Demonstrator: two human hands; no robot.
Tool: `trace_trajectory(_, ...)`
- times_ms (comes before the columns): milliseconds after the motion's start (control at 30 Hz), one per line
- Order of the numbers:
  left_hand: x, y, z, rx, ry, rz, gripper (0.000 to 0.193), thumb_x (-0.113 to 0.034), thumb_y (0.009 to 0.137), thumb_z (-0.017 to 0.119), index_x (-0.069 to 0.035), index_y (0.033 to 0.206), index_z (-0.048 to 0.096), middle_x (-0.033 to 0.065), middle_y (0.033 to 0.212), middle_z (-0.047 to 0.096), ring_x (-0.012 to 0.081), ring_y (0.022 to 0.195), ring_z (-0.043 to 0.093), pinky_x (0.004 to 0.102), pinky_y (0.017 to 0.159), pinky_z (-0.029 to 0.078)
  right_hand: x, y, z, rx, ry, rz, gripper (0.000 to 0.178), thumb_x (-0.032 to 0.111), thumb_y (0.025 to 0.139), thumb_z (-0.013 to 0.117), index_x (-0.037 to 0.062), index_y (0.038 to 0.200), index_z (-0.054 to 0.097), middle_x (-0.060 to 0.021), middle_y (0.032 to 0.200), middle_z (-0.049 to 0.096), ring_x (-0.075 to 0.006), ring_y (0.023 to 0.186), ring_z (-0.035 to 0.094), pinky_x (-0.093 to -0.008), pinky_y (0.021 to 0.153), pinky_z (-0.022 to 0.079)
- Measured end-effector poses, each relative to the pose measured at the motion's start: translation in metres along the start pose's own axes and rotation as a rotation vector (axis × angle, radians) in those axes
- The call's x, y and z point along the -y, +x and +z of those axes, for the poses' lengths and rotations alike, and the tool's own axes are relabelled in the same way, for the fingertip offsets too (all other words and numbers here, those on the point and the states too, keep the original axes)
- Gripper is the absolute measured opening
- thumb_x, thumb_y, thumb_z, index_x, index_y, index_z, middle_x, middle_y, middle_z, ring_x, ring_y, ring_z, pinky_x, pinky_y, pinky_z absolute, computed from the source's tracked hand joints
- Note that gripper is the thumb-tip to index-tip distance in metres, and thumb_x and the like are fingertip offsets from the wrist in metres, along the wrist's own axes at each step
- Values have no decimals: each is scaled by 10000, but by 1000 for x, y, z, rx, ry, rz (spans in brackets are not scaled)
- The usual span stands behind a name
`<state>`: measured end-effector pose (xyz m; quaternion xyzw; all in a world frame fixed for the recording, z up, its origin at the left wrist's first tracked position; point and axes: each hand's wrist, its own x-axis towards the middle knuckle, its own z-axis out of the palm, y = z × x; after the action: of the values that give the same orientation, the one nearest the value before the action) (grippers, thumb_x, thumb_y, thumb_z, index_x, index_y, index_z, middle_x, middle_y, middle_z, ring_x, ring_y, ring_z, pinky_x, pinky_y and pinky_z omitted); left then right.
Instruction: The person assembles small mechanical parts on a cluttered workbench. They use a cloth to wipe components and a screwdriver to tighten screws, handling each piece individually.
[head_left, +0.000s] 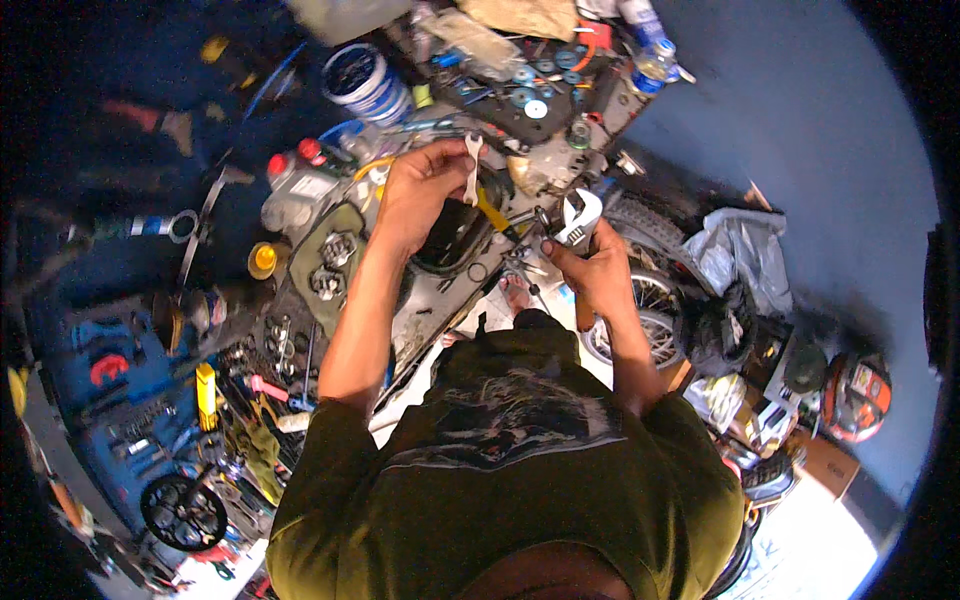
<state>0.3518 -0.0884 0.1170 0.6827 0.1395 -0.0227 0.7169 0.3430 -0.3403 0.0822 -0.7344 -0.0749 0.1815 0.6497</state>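
My left hand (422,190) is raised over the workbench, its thumb and fingers pinching a small silver open-end wrench (473,172) that stands nearly upright. My right hand (600,272) is closed around an adjustable wrench (579,222), whose jaw points up and away from me. The two tools are apart from each other. Below and between my hands, a yellow-handled tool (492,212) lies near a dark tray (440,245). A thin black ring (478,271) rests on the bench close to that tray.
A white and blue bucket (368,88) and red-capped bottles (290,185) stand beyond my left hand. Small parts crowd a dark tray (535,110) at the far side. Wheels (650,310) and a grey plastic bag (745,255) are on the right. Metal parts (335,265) sit left.
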Motion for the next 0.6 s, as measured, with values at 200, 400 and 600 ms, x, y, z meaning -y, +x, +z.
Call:
trace_trajectory(200, 10, -92, -60, -148, -82, 12, 209, -24, 920, 644, -27, 1128, 664, 3, 918, 674, 87, 772, 617, 247, 655, 519, 24, 7, 75, 282, 69, -56, 448, 88, 809, 801, 48, 1212, 610, 6, 1022, 678, -97, 937, 581, -278, 874, 469)
trace_trajectory(400, 27, -169, -114, -349, -55, 55, 165, -43, 924, 650, -29, 1087, 670, -6, 908, 674, 66, 787, 608, 235, 665, 491, 38, -4, 158, 508, 89, -41, 272, 84, 845, 769, 70, 1081, 634, 44, 822, 638, -51, 650, 522, -236, 574, 426)
trace_trajectory(600, 41, -240, -150, -421, -204, 38, 150, -59, 944, 632, -12, 1083, 664, 27, 866, 685, 83, 754, 606, 237, 643, 474, 43, -19, 232, 695, 237, 48, 169, 58, 874, 729, 72, 963, 587, 31, 623, 521, -59, 451, 443, -246, 410, 319)
